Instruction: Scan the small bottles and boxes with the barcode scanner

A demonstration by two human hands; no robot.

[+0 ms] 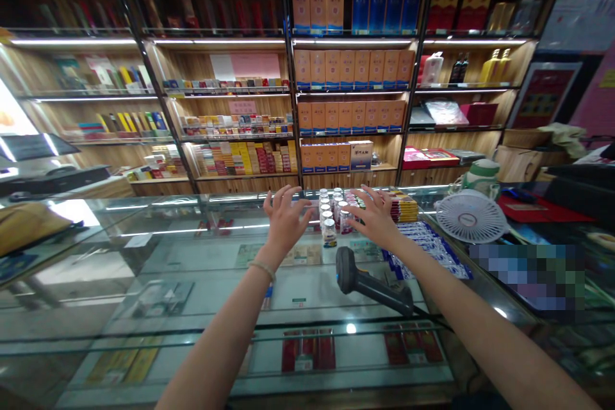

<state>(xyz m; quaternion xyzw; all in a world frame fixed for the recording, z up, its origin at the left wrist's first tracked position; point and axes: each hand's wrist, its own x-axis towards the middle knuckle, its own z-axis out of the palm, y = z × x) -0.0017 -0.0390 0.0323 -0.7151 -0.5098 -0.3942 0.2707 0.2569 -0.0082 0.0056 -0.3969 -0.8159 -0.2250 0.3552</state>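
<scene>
Mostly, the writing within view is too small to read: a pink sign [243, 107] on the wall shelves [211, 186] carries characters, a white-fronted box [360, 155] bears dark lettering, and rows of tan boxes [353, 70] with blue bases repeat one mark. Small labels show beneath the glass, equally unreadable, as is the print on the blue-and-white packets [435, 248].

Both hands are bare and hold nothing. The left grip [287, 218] is spread, fingers curved, just left of the small white-lidded bottles [329, 234], which stand upright in close rows between the hands. The right grip [376, 214] is spread too, its fingers reaching over the right side of those rows; whether they touch cannot be told. A pale bracelet [262, 269] circles the left wrist.

The desk [182, 256] is a glass-topped display case. On it, a dark handheld scanner [372, 285] lies nearer the wearer, below the bottles. Red-and-yellow packs [406, 207] sit beside the right hand, with a white fan [471, 216] further right and a green-and-white jug [482, 178] behind it. Lit wooden shelves fill the far wall.
</scene>
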